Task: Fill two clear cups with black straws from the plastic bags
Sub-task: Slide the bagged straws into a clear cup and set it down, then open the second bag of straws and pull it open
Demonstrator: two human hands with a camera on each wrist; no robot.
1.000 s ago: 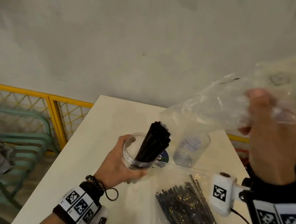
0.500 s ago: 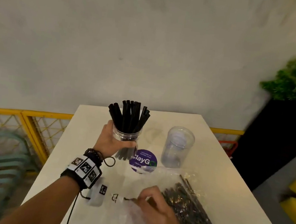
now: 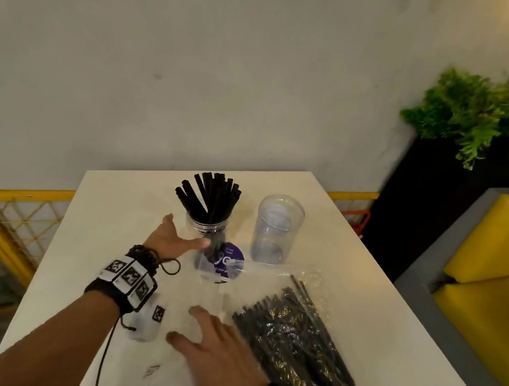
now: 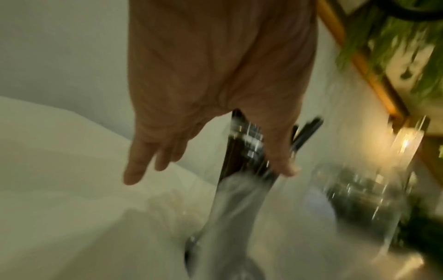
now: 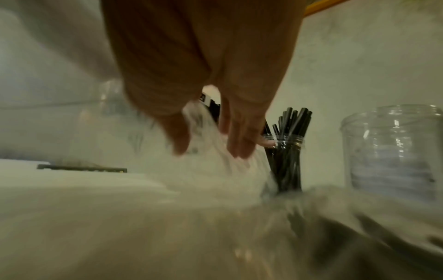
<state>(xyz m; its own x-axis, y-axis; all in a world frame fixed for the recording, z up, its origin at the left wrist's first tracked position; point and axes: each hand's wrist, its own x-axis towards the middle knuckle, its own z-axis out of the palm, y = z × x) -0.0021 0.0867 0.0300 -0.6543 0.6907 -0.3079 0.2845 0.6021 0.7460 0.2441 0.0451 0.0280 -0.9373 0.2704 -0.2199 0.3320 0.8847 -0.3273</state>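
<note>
A clear cup full of black straws stands upright mid-table, seen also in the wrist views. My left hand is open beside it, fingers spread, thumb close to its wall; contact cannot be told. An empty clear cup stands to its right. A plastic bag of black straws lies on the near right of the table. My right hand is spread palm down just left of that bag, over blurred clear plastic.
A round purple sticker lies on the white table between the cups. A yellow rail runs past the left edge. A dark planter with a green plant and a yellow seat stand to the right.
My left hand has let go of the filled cup, which now stands on the table. My right hand brought the emptied bag down and now lies flat.
</note>
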